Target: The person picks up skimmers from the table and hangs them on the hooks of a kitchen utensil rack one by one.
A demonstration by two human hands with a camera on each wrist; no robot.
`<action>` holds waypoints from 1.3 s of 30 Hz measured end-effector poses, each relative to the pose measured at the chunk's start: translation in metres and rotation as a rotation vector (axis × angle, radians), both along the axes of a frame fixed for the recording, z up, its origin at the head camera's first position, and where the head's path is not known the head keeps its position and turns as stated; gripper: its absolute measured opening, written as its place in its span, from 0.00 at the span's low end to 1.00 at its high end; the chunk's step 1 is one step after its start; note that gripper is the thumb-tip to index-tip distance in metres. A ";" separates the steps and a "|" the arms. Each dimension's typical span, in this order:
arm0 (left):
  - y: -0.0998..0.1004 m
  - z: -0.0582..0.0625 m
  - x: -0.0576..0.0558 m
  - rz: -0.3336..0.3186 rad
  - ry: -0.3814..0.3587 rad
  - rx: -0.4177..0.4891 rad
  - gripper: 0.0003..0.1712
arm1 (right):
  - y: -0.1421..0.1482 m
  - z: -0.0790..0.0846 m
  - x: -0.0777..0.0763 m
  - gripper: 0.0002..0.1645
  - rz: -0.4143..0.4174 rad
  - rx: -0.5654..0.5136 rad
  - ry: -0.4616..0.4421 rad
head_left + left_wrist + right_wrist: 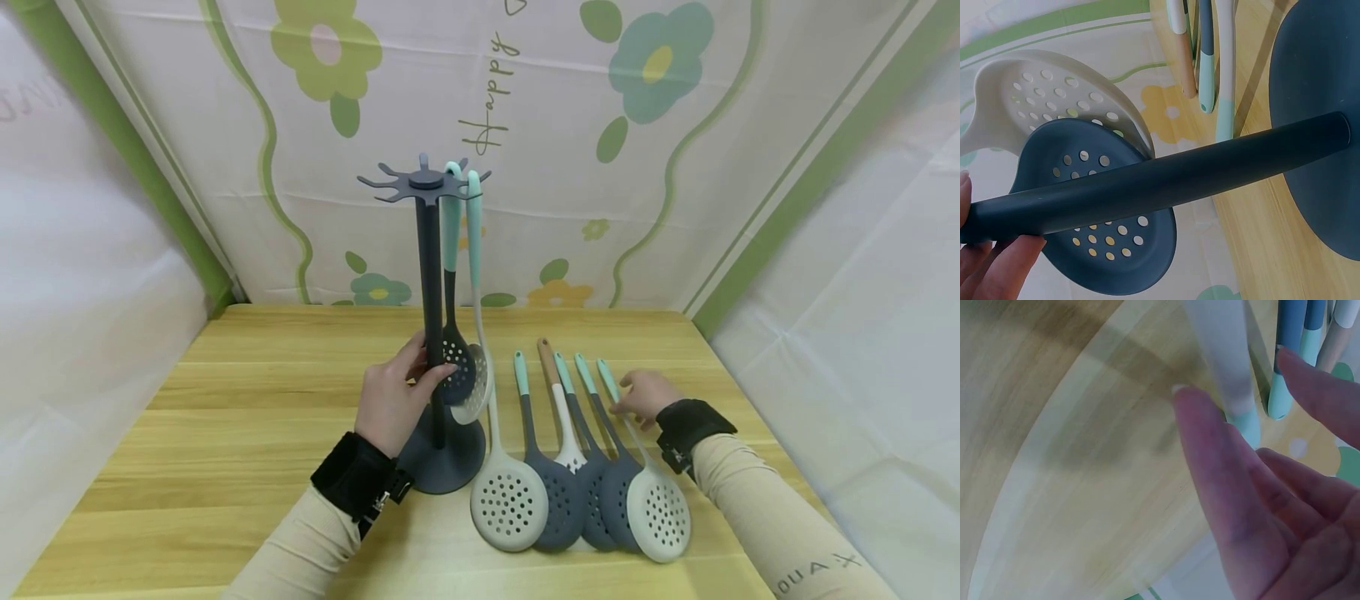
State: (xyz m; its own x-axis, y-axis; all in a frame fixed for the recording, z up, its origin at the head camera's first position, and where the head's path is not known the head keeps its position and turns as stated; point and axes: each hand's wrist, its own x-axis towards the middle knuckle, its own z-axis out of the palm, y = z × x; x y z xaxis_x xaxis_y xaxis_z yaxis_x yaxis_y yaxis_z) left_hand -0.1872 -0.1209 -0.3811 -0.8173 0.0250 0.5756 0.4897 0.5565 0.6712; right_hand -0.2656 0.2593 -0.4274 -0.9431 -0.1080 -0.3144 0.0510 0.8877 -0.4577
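Note:
My left hand (393,396) grips the black pole of a utensil stand (429,283), thumb on one side and fingers on the other. From the stand's hooked top hang a dark skimmer (459,385) and a pale grey skimmer (480,400), both by mint handles. On the table, my right hand (648,396) is at the handle of the rightmost pale skimmer (660,512). In the right wrist view its thumb and forefinger are spread apart around the mint end of that handle (1244,425), not closed on it.
Left of that skimmer lie overlapping dark skimmers (558,504), a white utensil with a brown handle (564,417) and another pale skimmer (510,504) by the stand's round base (442,467). A flowered cloth (540,242) hangs behind the wooden table (247,417).

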 end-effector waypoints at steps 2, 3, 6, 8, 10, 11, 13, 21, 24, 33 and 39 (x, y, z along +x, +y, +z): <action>0.000 0.000 0.000 0.001 -0.001 0.000 0.25 | 0.000 0.000 0.001 0.38 -0.004 -0.001 -0.013; 0.000 0.000 0.000 0.000 0.000 -0.001 0.25 | 0.000 0.000 0.002 0.38 -0.006 0.001 -0.018; 0.000 0.001 0.000 -0.001 0.007 -0.005 0.25 | 0.000 0.000 0.003 0.38 -0.010 0.000 -0.033; 0.000 0.001 0.000 -0.001 0.007 -0.008 0.24 | 0.000 -0.002 0.004 0.38 -0.012 0.003 -0.041; 0.000 0.002 0.000 -0.001 0.002 -0.008 0.23 | 0.000 -0.003 0.004 0.39 -0.014 0.000 -0.051; 0.000 0.002 0.000 -0.001 -0.003 -0.007 0.23 | 0.000 -0.003 0.004 0.39 -0.015 -0.001 -0.053; 0.000 0.002 0.000 -0.002 -0.013 -0.008 0.23 | 0.001 -0.005 0.004 0.38 -0.016 -0.001 -0.058; 0.000 0.003 0.001 -0.008 -0.010 -0.002 0.23 | 0.001 -0.010 0.004 0.33 -0.022 -0.004 -0.065; 0.000 0.003 0.001 -0.008 -0.015 -0.002 0.23 | 0.001 -0.012 0.004 0.33 -0.045 -0.012 -0.078; 0.001 0.003 0.001 -0.004 -0.018 0.000 0.23 | -0.002 -0.009 0.007 0.09 -0.032 0.011 -0.082; 0.001 0.003 0.001 0.000 -0.019 0.000 0.23 | -0.002 -0.008 0.007 0.09 -0.022 0.024 -0.084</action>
State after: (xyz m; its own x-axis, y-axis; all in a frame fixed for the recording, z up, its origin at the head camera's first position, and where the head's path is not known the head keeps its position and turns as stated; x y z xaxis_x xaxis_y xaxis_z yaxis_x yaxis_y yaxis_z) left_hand -0.1860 -0.1198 -0.3784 -0.8281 0.0247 0.5600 0.4767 0.5565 0.6805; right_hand -0.2589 0.2577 -0.4354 -0.9155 -0.0789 -0.3946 0.1077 0.8967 -0.4292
